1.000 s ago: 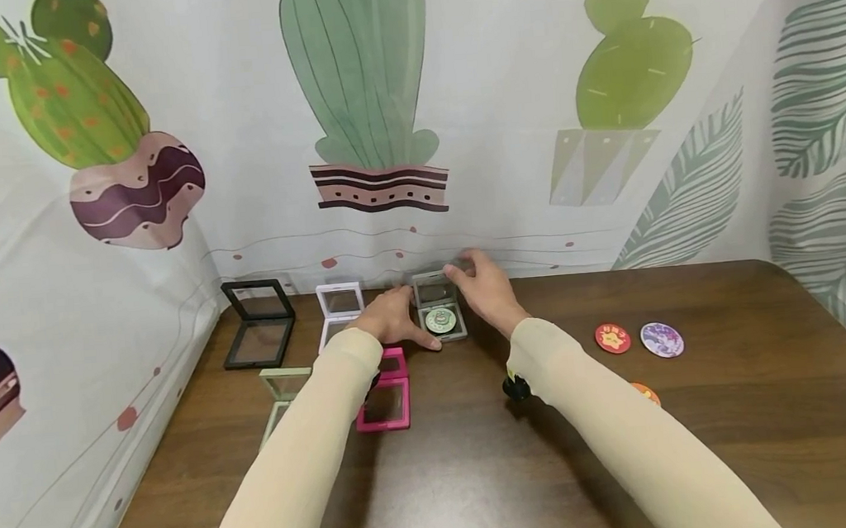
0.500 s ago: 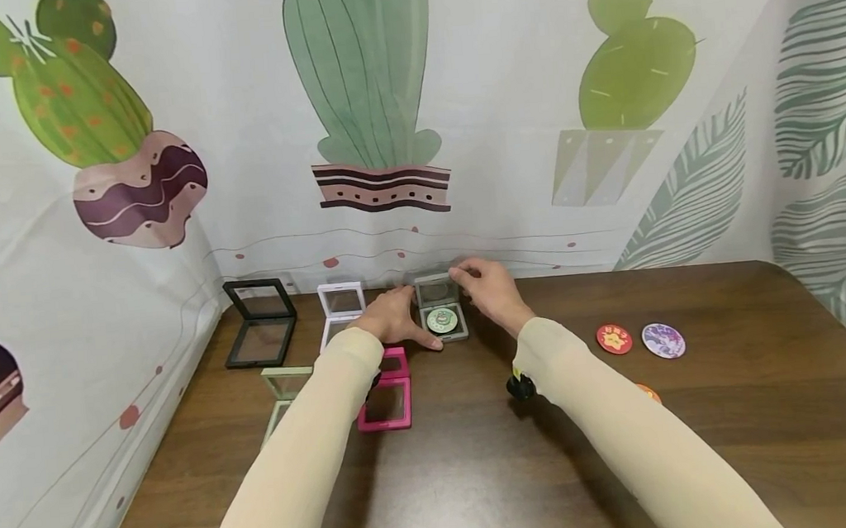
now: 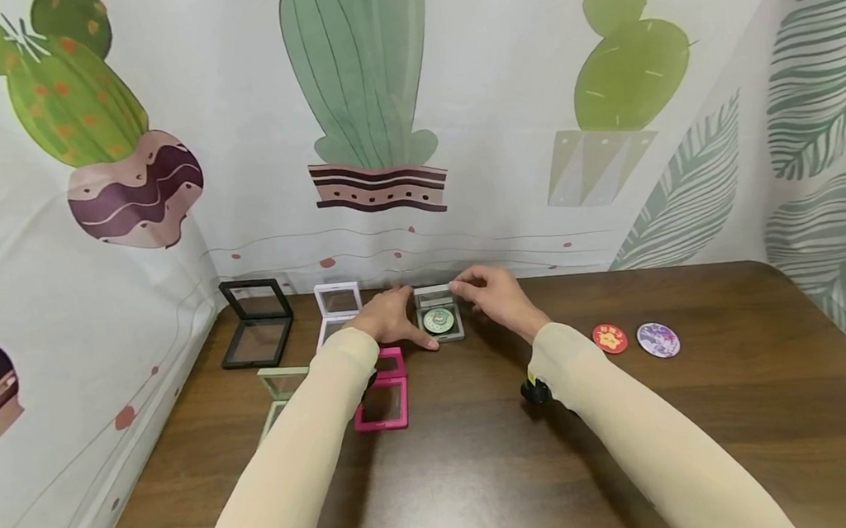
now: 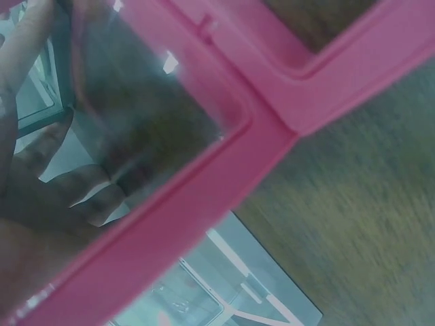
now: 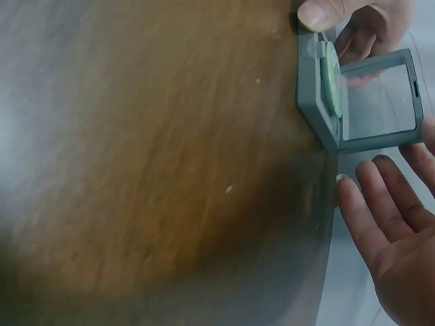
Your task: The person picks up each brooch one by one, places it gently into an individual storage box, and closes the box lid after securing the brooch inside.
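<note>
"Cactus-printed cloth (image 3: 496, 59) hangs behind your brown wood-grain table (image 3: 483, 458), and a pale glare lies on the near part. You have a red badge (image 3: 610, 339) and a purple badge (image 3: 658, 340) off to your right."

"And your grey case (image 3: 453, 335) sits by the far edge, just in front of that cloth. Which way does it point for you?"

"Its front faces you, with the lid (image 3: 432, 290) raised on the far side; opened so, it runs away from you toward the cloth (the base (image 5: 307, 85) alone looks nearly square). A round green badge (image 3: 438, 321) lies in it."

"Your hands, then?"

"Your left hand (image 3: 391, 316) grips the case's left side, thumb at the front; your right hand (image 3: 499, 298) pinches the lid's right corner, its other fingers loosely spread."
</note>
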`<state>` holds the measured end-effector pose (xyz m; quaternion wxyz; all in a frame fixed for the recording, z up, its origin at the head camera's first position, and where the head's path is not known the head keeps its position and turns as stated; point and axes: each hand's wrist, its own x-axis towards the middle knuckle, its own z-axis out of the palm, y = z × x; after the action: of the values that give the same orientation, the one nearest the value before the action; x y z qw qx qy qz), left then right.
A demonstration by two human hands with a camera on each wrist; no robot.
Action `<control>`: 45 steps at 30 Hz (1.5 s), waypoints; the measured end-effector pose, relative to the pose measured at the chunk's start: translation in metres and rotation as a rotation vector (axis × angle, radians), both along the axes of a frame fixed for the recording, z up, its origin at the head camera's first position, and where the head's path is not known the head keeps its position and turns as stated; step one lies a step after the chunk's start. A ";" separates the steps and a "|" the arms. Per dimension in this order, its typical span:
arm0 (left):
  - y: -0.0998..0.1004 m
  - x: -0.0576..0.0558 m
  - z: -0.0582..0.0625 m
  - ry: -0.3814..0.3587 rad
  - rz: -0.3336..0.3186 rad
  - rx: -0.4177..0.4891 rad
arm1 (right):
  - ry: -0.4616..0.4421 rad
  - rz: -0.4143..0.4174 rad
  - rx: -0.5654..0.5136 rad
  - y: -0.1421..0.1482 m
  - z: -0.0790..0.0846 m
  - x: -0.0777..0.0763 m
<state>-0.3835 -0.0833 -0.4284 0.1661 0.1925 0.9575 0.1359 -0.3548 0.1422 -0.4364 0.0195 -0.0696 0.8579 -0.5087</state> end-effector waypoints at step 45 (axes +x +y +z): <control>-0.002 0.001 0.001 -0.023 -0.048 0.055 | -0.209 0.340 0.113 0.021 -0.005 -0.011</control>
<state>-0.3827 -0.0851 -0.4277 0.1750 0.2183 0.9465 0.1605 -0.3660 0.1630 -0.4417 0.1980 -0.1591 0.8542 -0.4537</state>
